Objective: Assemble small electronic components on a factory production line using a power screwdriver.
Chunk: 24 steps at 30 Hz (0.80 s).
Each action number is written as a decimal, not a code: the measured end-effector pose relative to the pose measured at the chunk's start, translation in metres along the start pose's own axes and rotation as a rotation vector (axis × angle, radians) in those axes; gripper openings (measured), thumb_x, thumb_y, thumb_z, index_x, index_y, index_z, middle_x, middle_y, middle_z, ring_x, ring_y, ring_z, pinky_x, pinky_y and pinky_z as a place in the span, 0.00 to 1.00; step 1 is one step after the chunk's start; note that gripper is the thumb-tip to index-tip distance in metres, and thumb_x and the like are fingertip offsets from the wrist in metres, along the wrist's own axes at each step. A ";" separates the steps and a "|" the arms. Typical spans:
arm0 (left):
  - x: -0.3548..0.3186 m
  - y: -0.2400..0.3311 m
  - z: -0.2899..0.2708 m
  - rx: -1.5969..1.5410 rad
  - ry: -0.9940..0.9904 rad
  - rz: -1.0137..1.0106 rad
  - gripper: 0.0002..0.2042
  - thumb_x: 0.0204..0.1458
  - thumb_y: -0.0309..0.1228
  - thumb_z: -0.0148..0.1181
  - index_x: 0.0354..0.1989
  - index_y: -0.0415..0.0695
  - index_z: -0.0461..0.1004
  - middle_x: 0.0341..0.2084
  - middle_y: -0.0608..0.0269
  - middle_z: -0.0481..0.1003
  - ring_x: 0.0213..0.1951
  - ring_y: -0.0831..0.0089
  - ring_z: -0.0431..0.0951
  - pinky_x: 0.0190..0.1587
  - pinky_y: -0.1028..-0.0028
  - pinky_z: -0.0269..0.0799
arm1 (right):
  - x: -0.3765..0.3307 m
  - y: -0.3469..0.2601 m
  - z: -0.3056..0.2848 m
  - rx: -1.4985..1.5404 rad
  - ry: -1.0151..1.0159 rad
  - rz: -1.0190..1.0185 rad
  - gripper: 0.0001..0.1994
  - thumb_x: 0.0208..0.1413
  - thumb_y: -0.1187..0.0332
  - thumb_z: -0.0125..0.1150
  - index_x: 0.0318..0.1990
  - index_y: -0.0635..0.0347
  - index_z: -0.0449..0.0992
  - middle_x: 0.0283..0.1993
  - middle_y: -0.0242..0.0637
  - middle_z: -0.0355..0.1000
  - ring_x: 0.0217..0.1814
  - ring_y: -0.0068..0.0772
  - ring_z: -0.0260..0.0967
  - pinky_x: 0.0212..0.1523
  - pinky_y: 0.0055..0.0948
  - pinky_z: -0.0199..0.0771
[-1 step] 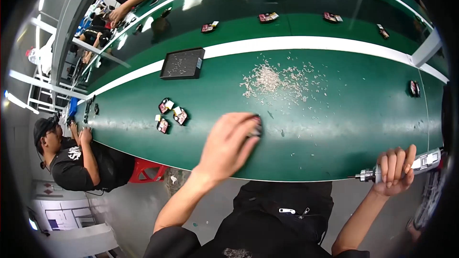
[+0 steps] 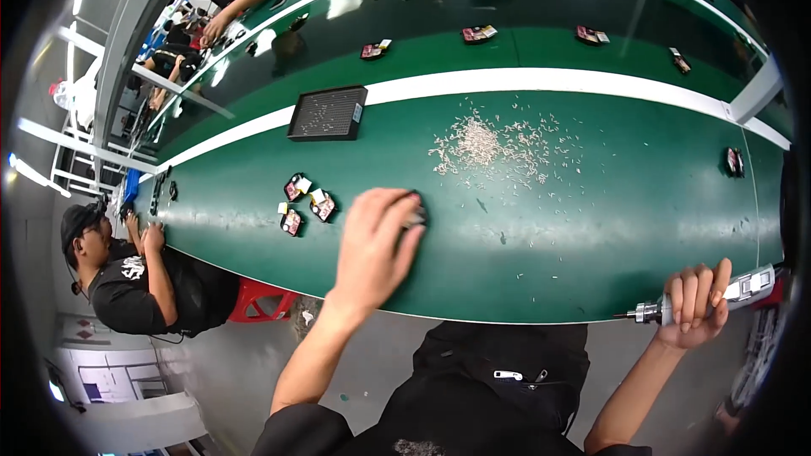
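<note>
My left hand [image 2: 370, 245] is closed around a small black part [image 2: 418, 213], low over the green worktable [image 2: 473, 279]. The fingers cover most of that part. Left of this hand lie three small black units with red and yellow pieces, one of them a nearby unit [image 2: 322, 204]. At the table's right front edge, my right hand [image 2: 697, 300] is wrapped around a grey electric screwdriver [image 2: 750, 285], whose bit points left. Farther back is a loose heap of small silvery screws [image 2: 476, 142], with more scattered around it.
A black ridged tray [image 2: 326, 114] holding some screws sits at the back left. One more small unit [image 2: 733, 162] lies at the far right. Behind a white rail, several units rest on a second green surface [image 2: 524, 55]. A co-worker [image 2: 135, 274] sits at the left end.
My left hand has moved left with the small black part, toward the three units. My right hand keeps its hold on the screwdriver with little movement.
</note>
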<state>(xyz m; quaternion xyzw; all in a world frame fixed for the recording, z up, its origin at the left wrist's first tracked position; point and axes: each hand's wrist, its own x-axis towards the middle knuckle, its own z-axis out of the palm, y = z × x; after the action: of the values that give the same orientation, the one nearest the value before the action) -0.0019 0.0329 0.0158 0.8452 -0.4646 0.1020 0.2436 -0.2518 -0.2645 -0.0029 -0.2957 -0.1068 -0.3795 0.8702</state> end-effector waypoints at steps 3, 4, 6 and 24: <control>-0.020 -0.072 -0.018 0.371 0.094 -0.090 0.18 0.44 0.20 0.61 0.46 0.42 0.72 0.45 0.55 0.70 0.52 0.53 0.67 0.55 0.57 0.61 | -0.002 0.008 0.000 -0.010 0.068 0.019 0.12 0.55 0.72 0.59 0.28 0.55 0.60 0.10 0.27 0.57 0.08 0.19 0.56 0.15 0.20 0.63; -0.028 -0.089 -0.026 0.432 0.097 -0.123 0.17 0.44 0.20 0.60 0.45 0.42 0.73 0.46 0.55 0.70 0.53 0.54 0.67 0.56 0.58 0.61 | -0.002 0.011 0.002 -0.015 0.051 0.032 0.11 0.56 0.71 0.57 0.29 0.55 0.59 0.11 0.26 0.56 0.09 0.19 0.55 0.17 0.21 0.61; -0.044 -0.120 -0.039 0.347 0.154 -0.260 0.16 0.48 0.19 0.57 0.47 0.41 0.72 0.48 0.52 0.70 0.53 0.55 0.67 0.57 0.62 0.62 | -0.002 0.016 0.007 -0.032 0.074 0.056 0.11 0.57 0.70 0.56 0.29 0.54 0.59 0.12 0.26 0.55 0.11 0.19 0.54 0.19 0.21 0.60; 0.026 -0.005 0.027 0.062 0.035 0.055 0.13 0.42 0.18 0.64 0.38 0.38 0.74 0.35 0.58 0.69 0.36 0.62 0.71 0.36 0.67 0.70 | -0.017 0.033 0.003 0.068 0.334 0.056 0.07 0.60 0.68 0.51 0.32 0.56 0.60 0.14 0.26 0.53 0.13 0.19 0.51 0.19 0.23 0.57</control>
<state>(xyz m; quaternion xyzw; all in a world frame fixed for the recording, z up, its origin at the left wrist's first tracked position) 0.0154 0.0025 0.0013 0.8374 -0.4798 0.1379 0.2225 -0.2397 -0.2348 -0.0213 -0.2015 0.0347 -0.3952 0.8955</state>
